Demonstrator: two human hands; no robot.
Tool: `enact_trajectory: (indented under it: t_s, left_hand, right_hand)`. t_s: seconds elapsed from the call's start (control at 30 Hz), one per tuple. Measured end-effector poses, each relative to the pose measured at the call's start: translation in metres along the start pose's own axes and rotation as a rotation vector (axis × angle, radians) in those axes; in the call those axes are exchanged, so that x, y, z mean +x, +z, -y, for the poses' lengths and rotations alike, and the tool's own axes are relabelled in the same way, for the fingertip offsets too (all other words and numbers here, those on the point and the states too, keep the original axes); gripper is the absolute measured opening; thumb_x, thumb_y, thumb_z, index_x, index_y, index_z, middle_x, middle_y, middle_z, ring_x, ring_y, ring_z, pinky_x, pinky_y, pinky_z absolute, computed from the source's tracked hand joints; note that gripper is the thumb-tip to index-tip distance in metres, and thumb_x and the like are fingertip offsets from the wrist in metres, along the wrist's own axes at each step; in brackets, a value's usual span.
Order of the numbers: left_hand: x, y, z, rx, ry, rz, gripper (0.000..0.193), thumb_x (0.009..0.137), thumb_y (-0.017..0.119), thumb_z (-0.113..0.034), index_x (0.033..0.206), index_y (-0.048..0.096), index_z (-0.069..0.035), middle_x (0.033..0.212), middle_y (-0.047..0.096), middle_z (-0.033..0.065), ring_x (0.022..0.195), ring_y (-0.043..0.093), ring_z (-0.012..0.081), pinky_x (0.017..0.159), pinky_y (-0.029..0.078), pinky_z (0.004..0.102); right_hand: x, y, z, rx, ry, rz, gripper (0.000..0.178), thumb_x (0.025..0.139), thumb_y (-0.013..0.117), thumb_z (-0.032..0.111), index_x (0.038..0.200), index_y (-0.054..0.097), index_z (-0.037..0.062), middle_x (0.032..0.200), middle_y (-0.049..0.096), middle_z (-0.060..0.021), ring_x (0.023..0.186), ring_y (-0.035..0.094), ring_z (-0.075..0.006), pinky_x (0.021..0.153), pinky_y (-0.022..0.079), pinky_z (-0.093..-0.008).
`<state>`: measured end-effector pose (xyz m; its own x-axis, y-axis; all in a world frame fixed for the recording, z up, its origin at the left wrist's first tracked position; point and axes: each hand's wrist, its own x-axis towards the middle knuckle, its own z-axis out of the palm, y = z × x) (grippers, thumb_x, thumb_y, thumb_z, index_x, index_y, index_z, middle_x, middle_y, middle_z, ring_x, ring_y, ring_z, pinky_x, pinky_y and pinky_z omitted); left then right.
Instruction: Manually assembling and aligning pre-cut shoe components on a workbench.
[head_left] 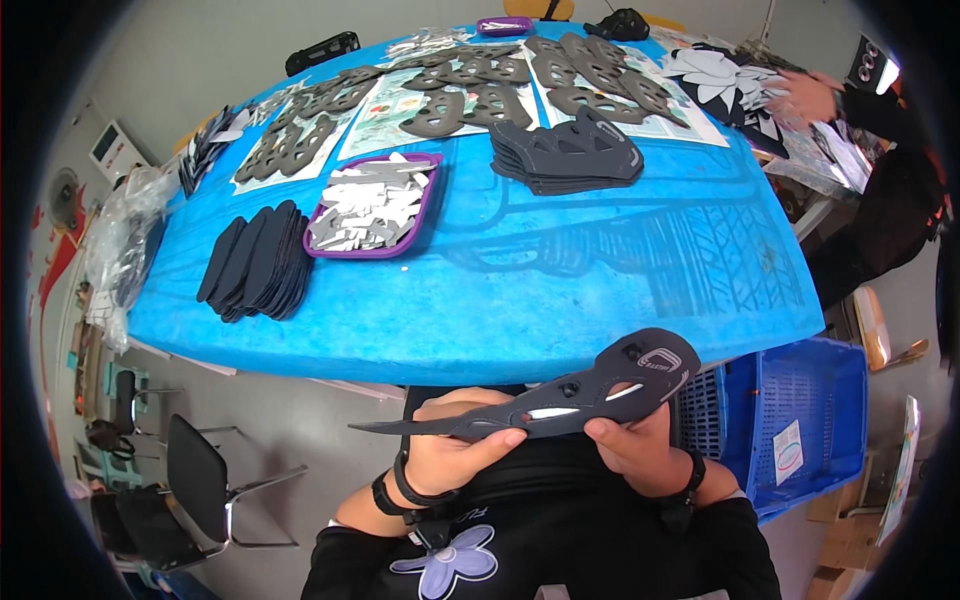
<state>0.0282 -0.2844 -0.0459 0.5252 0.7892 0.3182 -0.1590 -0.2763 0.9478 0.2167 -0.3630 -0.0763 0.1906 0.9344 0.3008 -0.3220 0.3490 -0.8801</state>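
Note:
In front of my body, just off the near edge of the table, I hold a dark grey shoe-upper piece point(560, 412) with cut-out openings and white showing through two of them. My left hand point(462, 448) is closed on its narrower left part, thumb on the front face. Around the lower edge of the wider right part, my right hand point(636, 448) is closed, its thumb also in front. The fingers of both hands are mostly hidden behind the piece. Its left end tapers to a thin point, and its rounded right end tilts upward.
On the blue-covered table point(450, 320) stand a purple tray point(310, 250) of white and grey strips, a stack of dark insole-shaped pieces point(255, 262) and a pile of dark cut-out pieces point(570, 160). Grey uppers point(435, 112) lie behind. Another person's hand point(805, 97) is at far right, blue crates point(800, 420) below.

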Motion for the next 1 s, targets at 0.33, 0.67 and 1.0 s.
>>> enact_trajectory:
  t_s: [0.33,0.67,1.0]
  left_hand:
    - [-0.002,0.014,0.004,-0.123,-0.067,-0.177,0.019,0.072,0.072,-0.005,0.087,0.064,0.003,0.085,0.063,0.0095,0.075,0.06,0.0138,0.067,0.046,0.0249]
    - [-0.002,0.017,0.011,-0.26,-0.102,-0.191,0.014,0.072,0.072,0.002,0.083,0.063,0.002,0.085,0.062,0.0054,0.076,0.057,0.0103,0.067,0.044,0.0234]
    - [0.001,0.012,0.007,-0.308,-0.151,-0.196,0.014,0.073,0.07,0.002,0.085,0.063,0.001,0.084,0.062,0.0034,0.076,0.056,0.0092,0.069,0.044,0.023]
  right_hand:
    - [0.002,0.017,-0.007,0.288,-0.001,-0.199,0.029,0.074,0.064,-0.009,0.101,0.056,-0.0006,0.1,0.058,-0.0064,0.093,0.055,-0.0116,0.079,0.043,-0.025]
    - [-0.001,0.014,-0.009,0.102,-0.084,-0.262,0.028,0.075,0.066,-0.005,0.101,0.056,-0.0016,0.099,0.058,-0.0048,0.089,0.055,-0.0101,0.076,0.045,-0.0239]
    - [-0.001,0.017,-0.014,0.049,-0.1,-0.28,0.026,0.075,0.068,-0.001,0.099,0.056,0.0002,0.099,0.058,-0.0052,0.09,0.054,-0.0098,0.076,0.045,-0.0241]
